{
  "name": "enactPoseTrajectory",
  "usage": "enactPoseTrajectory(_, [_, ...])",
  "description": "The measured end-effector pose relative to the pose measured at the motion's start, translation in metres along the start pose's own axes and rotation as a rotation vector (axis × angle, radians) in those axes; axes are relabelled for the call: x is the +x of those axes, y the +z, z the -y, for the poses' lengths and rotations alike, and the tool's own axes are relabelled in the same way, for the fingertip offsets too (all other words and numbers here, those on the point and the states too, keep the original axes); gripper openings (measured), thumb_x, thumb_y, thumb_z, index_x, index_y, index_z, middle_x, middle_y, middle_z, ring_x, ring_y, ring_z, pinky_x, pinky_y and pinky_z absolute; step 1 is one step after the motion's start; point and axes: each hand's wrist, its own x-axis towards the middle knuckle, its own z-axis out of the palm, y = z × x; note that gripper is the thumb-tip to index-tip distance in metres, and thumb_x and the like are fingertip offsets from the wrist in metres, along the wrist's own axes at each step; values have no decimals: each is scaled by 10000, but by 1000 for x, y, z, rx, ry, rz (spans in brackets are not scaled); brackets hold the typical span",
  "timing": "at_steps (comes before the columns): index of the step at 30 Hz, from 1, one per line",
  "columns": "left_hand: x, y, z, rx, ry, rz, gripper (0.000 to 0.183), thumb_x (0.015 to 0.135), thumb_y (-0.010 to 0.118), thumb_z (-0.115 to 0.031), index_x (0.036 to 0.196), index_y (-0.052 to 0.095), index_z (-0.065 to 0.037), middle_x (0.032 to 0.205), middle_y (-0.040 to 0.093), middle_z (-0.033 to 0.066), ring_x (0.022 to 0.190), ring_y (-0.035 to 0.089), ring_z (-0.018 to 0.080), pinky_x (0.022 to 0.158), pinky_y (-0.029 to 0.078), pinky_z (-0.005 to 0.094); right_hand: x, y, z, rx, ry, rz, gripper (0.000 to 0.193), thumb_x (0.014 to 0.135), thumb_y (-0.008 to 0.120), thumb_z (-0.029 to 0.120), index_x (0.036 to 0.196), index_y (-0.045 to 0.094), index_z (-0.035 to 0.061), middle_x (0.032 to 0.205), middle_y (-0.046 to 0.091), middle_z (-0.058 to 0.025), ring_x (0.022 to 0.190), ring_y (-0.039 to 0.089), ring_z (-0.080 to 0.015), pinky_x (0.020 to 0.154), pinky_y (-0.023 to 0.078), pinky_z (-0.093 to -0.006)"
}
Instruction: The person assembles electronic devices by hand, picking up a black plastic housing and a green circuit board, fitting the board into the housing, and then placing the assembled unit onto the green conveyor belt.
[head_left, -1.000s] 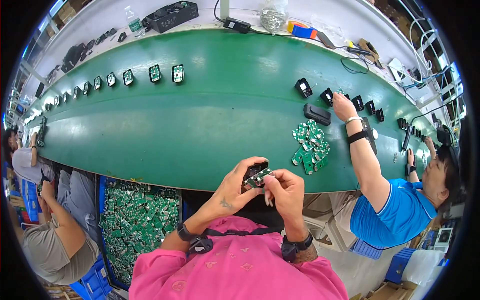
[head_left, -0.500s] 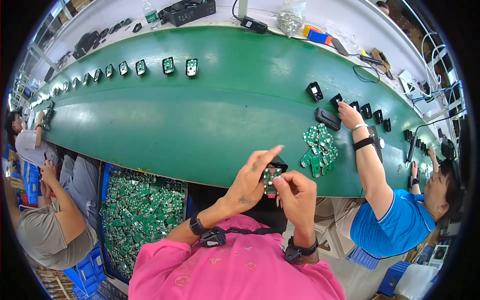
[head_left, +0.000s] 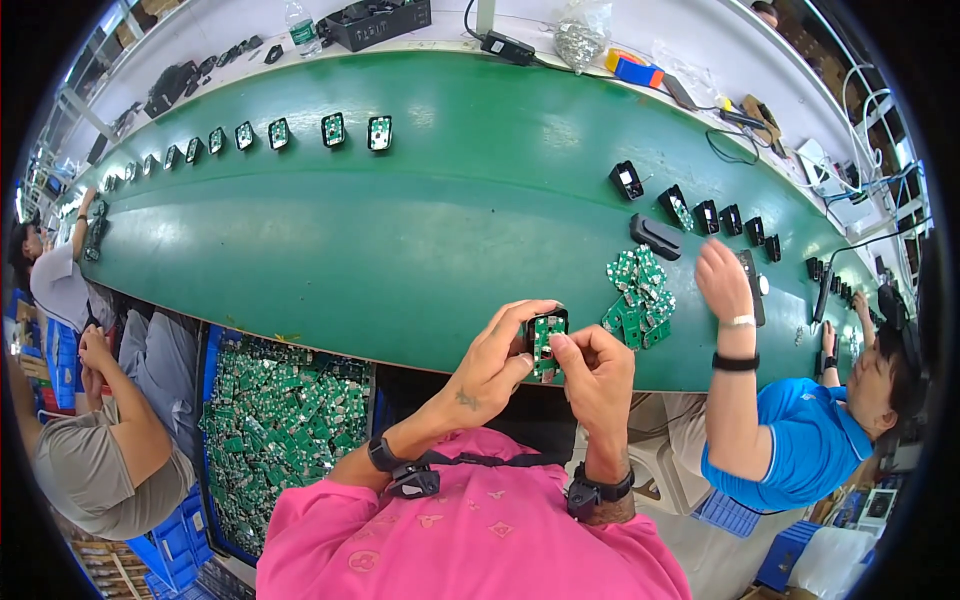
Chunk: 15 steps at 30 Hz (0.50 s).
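Note:
Above the near edge of the green work surface, my left hand (head_left: pixel 488 368) curls round a small black plastic housing (head_left: pixel 564 318). A green circuit board (head_left: pixel 545 345) sits at least partly inside its rim, face up. My right hand (head_left: pixel 598 372) has its thumb against the board's right side, fingers bent; the lower end of the board lies between my two thumbs. Just right of my hands is a loose pile of green circuit boards (head_left: pixel 640 300). Behind it lies a dark oblong case (head_left: pixel 656 237).
Black housings with boards (head_left: pixel 379 133) line the far left; more black housings (head_left: pixel 706 217) stand at right. A co-worker's hand (head_left: pixel 725 285) hovers near the pile. A blue-edged bin of boards (head_left: pixel 206 400) is at my lower left. Tape (head_left: pixel 635 70) lies on the back shelf.
The board has gone into the housing, and my left fingers have closed round it. The right-hand co-worker's hand has drawn back from a housing now holding a board. The rows have shifted slightly left.

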Motion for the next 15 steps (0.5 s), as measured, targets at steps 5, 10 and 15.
enactPoseTrajectory(5, [1, 2, 1, -5, 2, -69, 434, 964, 435, -46, 1397, 454, -46, 1149, 582, 58, 824, 532, 72, 689, 459, 217, 1, 4, -3, -66, -145, -63, 277, 909, 748, 183, 782, 626, -31, 612, 581, -27, 545, 494, -61, 486, 387, -256])
enactPoseTrajectory(10, [0, 0, 1, 67, -80, -80, 371, 1017, 469, -146, 1377, 466, -56, 991, 601, 13, 640, 440, 32, 548, 389, 220, 3, 7, 4, -153, -177, -92, 272, 906, 749, 178, 777, 623, -25, 613, 588, -42, 536, 504, -76, 484, 393, -258])
enactPoseTrajectory(15, [1, 5, 1, 64, -46, -111, 368, 1019, 473, -141, 1372, 465, -38, 1001, 606, 33, 639, 462, 35, 535, 393, 209, 4, 9, -6, -159, -104, -56, 241, 906, 747, 175, 843, 626, -24, 653, 618, -62, 555, 545, -85, 486, 413, -264])
